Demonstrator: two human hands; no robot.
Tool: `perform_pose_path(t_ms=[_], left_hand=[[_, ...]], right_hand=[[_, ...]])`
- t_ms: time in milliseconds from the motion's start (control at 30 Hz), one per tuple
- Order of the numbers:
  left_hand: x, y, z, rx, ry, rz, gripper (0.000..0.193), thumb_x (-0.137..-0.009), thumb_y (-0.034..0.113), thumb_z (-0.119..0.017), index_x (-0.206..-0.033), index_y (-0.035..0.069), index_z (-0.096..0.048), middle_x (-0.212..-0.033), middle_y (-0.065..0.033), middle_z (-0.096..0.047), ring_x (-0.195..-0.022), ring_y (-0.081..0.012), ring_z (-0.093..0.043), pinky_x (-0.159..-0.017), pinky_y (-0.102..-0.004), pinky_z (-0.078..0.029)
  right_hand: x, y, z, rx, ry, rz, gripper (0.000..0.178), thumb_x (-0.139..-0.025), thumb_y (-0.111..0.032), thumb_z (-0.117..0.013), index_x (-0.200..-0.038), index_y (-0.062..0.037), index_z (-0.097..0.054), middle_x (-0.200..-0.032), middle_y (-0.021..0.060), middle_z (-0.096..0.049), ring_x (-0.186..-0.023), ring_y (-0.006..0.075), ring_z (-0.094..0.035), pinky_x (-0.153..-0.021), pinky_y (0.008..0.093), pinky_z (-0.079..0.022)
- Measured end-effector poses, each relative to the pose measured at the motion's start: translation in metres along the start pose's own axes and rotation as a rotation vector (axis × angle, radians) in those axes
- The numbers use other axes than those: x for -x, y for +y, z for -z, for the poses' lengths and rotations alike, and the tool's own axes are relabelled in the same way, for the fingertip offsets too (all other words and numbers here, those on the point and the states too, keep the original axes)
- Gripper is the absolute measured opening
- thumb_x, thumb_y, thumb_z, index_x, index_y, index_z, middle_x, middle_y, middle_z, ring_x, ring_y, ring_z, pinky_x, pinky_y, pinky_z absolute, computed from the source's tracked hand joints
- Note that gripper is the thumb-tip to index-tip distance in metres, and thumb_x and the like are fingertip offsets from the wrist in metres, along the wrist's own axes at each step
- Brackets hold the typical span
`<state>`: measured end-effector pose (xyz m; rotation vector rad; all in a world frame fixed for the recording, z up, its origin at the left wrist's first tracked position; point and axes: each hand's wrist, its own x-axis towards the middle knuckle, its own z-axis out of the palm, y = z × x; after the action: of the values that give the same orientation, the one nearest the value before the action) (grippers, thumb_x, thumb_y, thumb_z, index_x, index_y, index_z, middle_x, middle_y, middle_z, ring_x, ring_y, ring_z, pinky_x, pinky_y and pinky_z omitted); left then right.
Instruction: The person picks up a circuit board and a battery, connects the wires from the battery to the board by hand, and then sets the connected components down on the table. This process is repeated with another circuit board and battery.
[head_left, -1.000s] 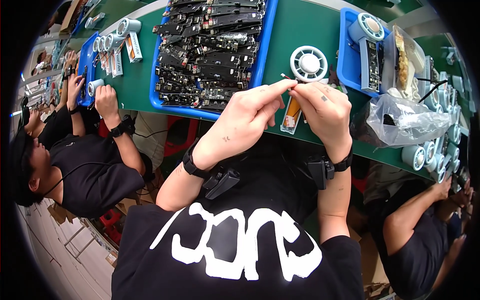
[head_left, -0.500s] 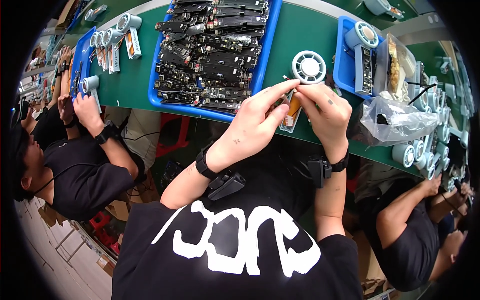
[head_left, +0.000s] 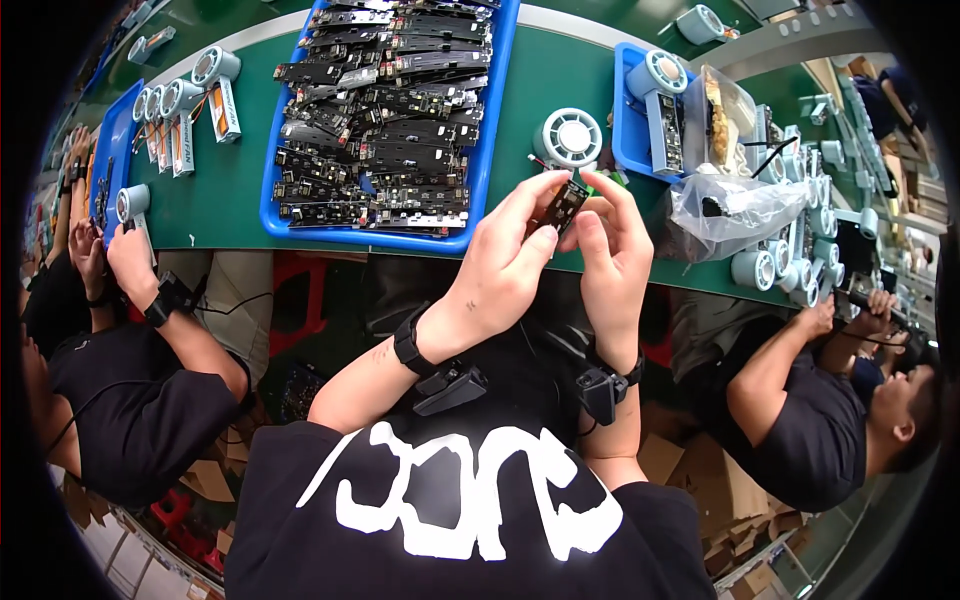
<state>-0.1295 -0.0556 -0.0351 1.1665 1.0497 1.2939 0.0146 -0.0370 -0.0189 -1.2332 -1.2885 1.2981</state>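
A small dark circuit board (head_left: 567,203) stands tilted in my left hand (head_left: 503,262), held between thumb and fingers. Close on its right side is my right hand (head_left: 612,243), fingers curved and apart, the thumb raised; its fingertips are near the board's edge, and I cannot tell if they touch it. Just beyond my fingertips a light blue handheld fan (head_left: 570,137) lies with its round white-centred head upward. A short wire with a white plug (head_left: 538,160) sticks out beside the fan head. My hands hide whatever lies beneath them.
A blue tray (head_left: 270,190) piled with circuit boards is to the left. At right are a smaller blue tray (head_left: 622,150) with a fan, a clear plastic bag (head_left: 735,215) and several fans (head_left: 755,268). Co-workers sit on both sides along the green table (head_left: 545,65).
My hands, pinched together over the fan's handle before, have come apart and nearer to me. A circuit board now shows in my left hand. The whole view has shifted.
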Motion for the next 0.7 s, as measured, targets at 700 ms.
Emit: perform_pose_path(t_ms=[700], left_hand=[[-0.044,-0.002,0.035,-0.654,-0.404,-0.53,0.023,-0.086,0.001,-0.068,-0.109,0.003,-0.071,-0.113,-0.0125,-0.07,-0.097,-0.0317,-0.07,-0.081,-0.0371,-0.058]], right_hand=[[-0.007,0.033,0.035,-0.349,0.004,-0.124,0.025,-0.098,-0.006,-0.061,-0.121,0.0036,-0.064,-0.102,0.0106,-0.071,-0.08,0.0129,-0.065,-0.071,0.0254,-0.053]])
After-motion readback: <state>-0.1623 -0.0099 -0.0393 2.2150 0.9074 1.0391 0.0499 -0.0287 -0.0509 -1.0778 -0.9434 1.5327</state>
